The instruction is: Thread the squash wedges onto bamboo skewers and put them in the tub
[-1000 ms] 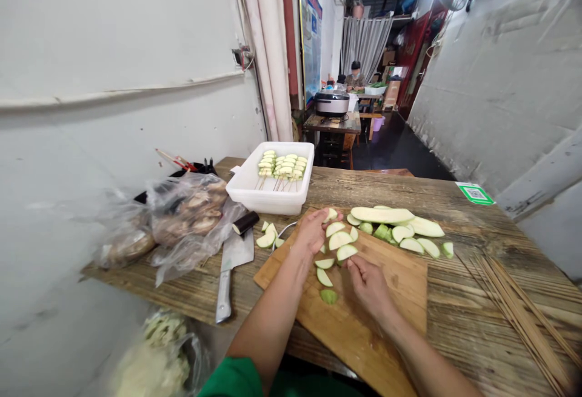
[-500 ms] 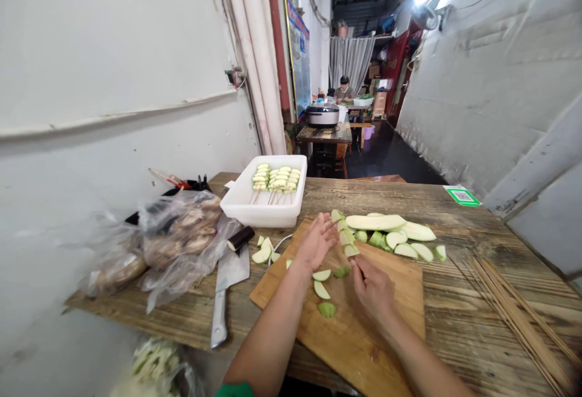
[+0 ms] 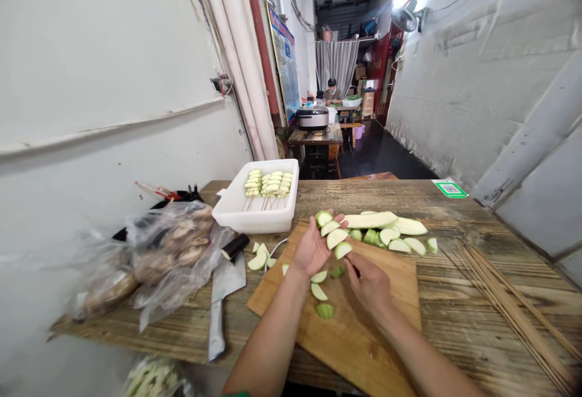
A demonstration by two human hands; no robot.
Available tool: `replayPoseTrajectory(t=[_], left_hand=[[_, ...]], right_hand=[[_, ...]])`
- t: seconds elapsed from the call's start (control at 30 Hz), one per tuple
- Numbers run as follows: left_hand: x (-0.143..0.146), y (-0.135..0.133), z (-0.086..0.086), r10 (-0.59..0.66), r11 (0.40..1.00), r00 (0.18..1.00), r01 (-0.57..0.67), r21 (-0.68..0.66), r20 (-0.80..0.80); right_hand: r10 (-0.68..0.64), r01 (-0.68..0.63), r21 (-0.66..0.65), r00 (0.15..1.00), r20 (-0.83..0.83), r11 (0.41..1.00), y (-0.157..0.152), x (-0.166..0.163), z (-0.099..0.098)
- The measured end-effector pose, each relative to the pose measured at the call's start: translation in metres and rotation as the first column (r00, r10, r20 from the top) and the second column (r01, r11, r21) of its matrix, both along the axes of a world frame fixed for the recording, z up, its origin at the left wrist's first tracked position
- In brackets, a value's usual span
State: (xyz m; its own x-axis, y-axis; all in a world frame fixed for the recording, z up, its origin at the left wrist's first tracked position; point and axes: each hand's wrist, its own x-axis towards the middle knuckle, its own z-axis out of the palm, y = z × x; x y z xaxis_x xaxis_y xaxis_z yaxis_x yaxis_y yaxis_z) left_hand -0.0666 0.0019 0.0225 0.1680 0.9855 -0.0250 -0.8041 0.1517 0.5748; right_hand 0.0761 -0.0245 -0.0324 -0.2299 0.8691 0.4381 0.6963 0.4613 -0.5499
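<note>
Head view: slices [image 3: 337, 239] ran in a row over the board [image 3: 364, 324], apparently mid-threading.
Left hand [image 3: 311, 253]: lay palm up, loosely open, slices against its fingers.
Right hand [image 3: 373, 282]: was pinched closed, apparently on a stick hidden from sight.
Row: began just beyond the right fingertips.
Next move: seemed to call for a steady palm, firm pinch.

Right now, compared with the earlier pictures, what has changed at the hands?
The left hand has released the top zucchini slice and turned palm up beneath the row. The right hand stays closed at the row's near end; cleaver and white container are unmoved.
</note>
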Motion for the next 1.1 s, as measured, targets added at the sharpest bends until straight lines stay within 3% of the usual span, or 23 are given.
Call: replayPoseTrajectory(t=[0.33, 0.5, 0.7, 0.9, 1.0, 1.1], left_hand=[[-0.01, 0.007, -0.012, -0.017, 1.0, 0.995, 0.018, -0.007, 0.1], [-0.015, 0.012, -0.016, 0.089, 0.995, 0.991, -0.083, -0.056, 0.097], [-0.014, 0.009, -0.01, 0.171, 0.985, 0.979, -0.166, -0.05, 0.114], [-0.009, 0.003, -0.003, 0.094, 0.995, 0.986, -0.098, 0.022, 0.139], [-0.006, 0.006, -0.006, 0.111, 0.992, 0.991, -0.115, 0.05, 0.073], [-0.002, 0.012, -0.018, 0.255, 0.967, 0.958, -0.25, 0.053, -0.133]], right_hand=[[-0.029, 0.029, 0.003, 1.0, 0.008, 1.0, -0.002, -0.003, 0.004], [-0.023, 0.028, -0.055, 0.997, 0.08, 0.998, -0.001, -0.002, 0.004], [0.026, -0.016, -0.105, 0.995, 0.094, 0.994, 0.0, 0.0, 0.004], [0.03, -0.024, -0.125, 0.998, 0.046, 0.992, 0.002, 0.0, 0.004], [0.029, -0.033, -0.126, 0.999, -0.039, 0.991, 0.005, 0.001, -0.001], [-0.018, -0.007, -0.136, 0.983, -0.18, 0.991, 0.006, 0.002, -0.005]])
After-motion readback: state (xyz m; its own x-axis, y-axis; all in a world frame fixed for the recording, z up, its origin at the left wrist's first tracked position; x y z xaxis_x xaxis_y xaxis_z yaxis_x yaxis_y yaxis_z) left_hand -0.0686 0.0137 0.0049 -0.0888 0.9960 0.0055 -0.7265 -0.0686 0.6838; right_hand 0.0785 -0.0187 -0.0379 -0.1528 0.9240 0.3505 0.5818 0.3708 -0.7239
